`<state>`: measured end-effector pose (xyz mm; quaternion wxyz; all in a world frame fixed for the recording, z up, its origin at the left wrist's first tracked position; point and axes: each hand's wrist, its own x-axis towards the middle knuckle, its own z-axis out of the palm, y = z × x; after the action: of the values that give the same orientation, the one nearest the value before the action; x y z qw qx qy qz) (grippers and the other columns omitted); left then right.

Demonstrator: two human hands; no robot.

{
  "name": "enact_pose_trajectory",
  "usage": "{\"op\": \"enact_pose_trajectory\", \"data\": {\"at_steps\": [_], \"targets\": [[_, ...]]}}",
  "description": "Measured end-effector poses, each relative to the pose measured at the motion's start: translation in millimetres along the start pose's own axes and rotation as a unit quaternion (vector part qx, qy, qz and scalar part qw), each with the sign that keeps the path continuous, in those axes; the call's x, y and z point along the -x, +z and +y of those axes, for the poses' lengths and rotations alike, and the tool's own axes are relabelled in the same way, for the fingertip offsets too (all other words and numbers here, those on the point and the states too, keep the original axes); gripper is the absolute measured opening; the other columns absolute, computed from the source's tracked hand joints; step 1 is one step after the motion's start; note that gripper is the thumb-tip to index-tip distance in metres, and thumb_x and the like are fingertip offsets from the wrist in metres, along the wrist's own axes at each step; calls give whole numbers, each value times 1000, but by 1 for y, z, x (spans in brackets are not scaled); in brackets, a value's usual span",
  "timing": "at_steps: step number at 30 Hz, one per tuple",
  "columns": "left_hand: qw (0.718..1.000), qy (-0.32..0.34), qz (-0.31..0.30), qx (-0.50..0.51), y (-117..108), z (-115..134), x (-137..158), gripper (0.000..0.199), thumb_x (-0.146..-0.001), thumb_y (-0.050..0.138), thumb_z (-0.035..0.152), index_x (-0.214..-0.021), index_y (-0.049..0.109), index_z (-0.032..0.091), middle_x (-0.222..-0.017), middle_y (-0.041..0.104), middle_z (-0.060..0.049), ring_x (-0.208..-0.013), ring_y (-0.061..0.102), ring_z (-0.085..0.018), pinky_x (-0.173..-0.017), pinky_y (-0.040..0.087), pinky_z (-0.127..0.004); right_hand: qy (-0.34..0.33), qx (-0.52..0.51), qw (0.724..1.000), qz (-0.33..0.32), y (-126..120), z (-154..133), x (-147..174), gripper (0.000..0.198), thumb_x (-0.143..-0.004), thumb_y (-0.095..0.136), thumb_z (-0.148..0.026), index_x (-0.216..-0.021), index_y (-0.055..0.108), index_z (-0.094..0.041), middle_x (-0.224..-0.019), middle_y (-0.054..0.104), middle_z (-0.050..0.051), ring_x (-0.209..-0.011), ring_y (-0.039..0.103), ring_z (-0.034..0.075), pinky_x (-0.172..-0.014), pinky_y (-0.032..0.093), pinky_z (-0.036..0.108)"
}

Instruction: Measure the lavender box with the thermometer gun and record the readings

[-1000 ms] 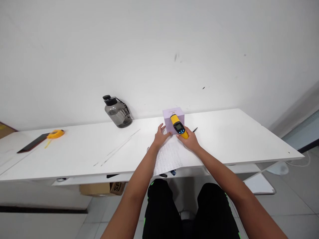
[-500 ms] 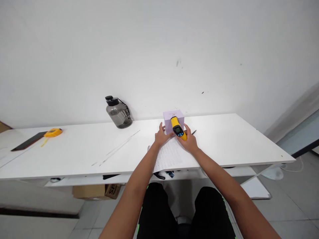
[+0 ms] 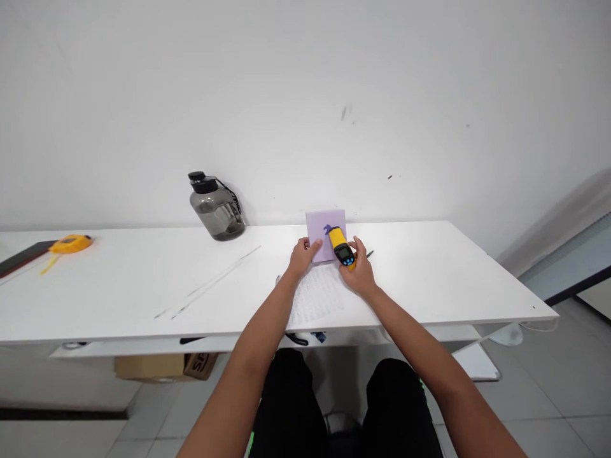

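- While the lilac box (image 3: 319, 229) is pinched at its left edge by fingers of the left hand (image 3: 300, 258), paper (image 3: 317, 296) is seen nearer.
- Yellow thermometer (image 3: 337, 238) is gripped by the right hand (image 3: 361, 275), fingers curled, at the box's near right.

An infrared thermometer (image 3: 342, 247) partly hides the lilac box (image 3: 323, 250); before the box, a paper (image 3: 317, 296) bears illegibly tiny writing; far left of it, a dark strip (image 3: 23, 257) is cropped.
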<state>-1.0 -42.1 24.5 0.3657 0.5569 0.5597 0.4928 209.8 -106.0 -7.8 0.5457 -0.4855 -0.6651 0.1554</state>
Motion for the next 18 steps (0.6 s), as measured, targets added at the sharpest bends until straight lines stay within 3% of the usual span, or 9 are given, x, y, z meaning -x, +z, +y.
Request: {"op": "enact_pose_trajectory", "data": {"at_steps": [3, 7, 12, 15, 18], "targets": [[1000, -15, -4, 19, -1, 0, 0, 61, -90, 82, 77, -113, 69, 21, -112, 80, -10, -106, 75, -28, -96, 57, -41, 37, -66, 997, 10, 0, -4, -1, 95, -88, 70, -35, -175, 36, -22, -151, 70, 21, -115, 79, 31, -97, 69, 48], [1000, -17, 6, -8, 0, 1, 1, 56, -95, 79, 73, -115, 68, 21, -115, 79, -11, -106, 75, -28, -98, 57, -41, 46, -120, 991, 34, -3, -11, -2, 90, -90, 72, -39, -172, 41, -24, -162, 63, 21, -142, 70, 33, -118, 63, 52], [994, 17, 76, -74, 3, 7, 5, 57, -93, 86, 60, -130, 67, 20, -134, 77, -16, -120, 74, -29, -109, 59, -45, 76, -122, 990, -1, -5, -21, -1, 90, -89, 74, -39, -172, 42, -22, -152, 69, 22, -141, 71, 36, -114, 66, 55], [987, 7, 126, -98, 3, 12, 8, 62, -90, 90, 59, -133, 64, 21, -142, 73, -17, -134, 69, -33, -116, 58, -48, 84, -108, 990, -26, -5, -25, 0, 92, -88, 74, -35, -173, 43, -22, -145, 72, 20, -139, 72, 37, -113, 66, 55], [986, -6, 137, -98, 2, 17, 11, 62, -91, 91, 56, -133, 61, 23, -145, 70, -17, -142, 63, -34, -120, 55, -48, 84, -109, 990, -32, -5, -25, -1, 93, -88, 74, -34, -175, 42, -22, -148, 71, 19, -139, 73, 36, -115, 65, 55]]}}
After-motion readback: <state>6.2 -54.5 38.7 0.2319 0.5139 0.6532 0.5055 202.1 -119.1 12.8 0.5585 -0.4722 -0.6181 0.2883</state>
